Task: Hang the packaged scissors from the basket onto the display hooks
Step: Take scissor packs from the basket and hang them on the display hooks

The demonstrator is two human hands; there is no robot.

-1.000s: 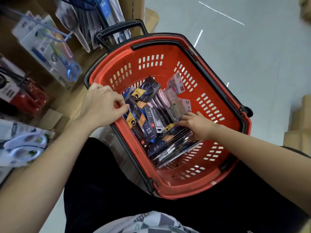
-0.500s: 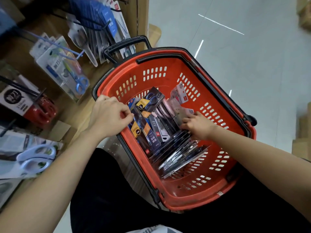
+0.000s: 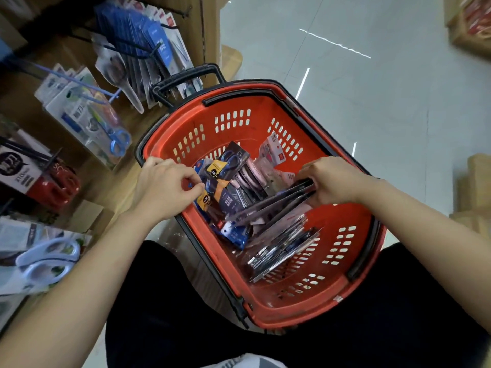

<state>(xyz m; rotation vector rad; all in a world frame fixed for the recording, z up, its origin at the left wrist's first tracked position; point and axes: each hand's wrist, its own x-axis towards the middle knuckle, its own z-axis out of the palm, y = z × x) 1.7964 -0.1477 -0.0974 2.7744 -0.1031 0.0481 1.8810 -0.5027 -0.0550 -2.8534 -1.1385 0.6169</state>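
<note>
A red shopping basket (image 3: 313, 301) stands on the floor in front of my knees, with several packaged scissors (image 3: 233, 168) piled inside. My right hand (image 3: 334, 181) grips the top edge of a small stack of flat scissor packs (image 3: 273, 205) and holds it tilted up above the pile. My left hand (image 3: 164, 189) rests at the basket's left rim, its fingertips pinched on the dark and orange packs (image 3: 212, 187) standing there. More packs (image 3: 281, 251) lie flat lower in the basket.
Display hooks (image 3: 79, 86) with hanging scissor packs line the wooden shelf wall at the left; a pack of white-handled scissors (image 3: 45, 258) hangs low left. The basket's black pull handle (image 3: 186, 78) points towards the shelf. Cardboard boxes (image 3: 475, 187) sit at the right on grey floor.
My right hand has closed on a stack of packs and raised it off the pile, moving up and right. The left hand stays at the rim. The view has tilted upward.
</note>
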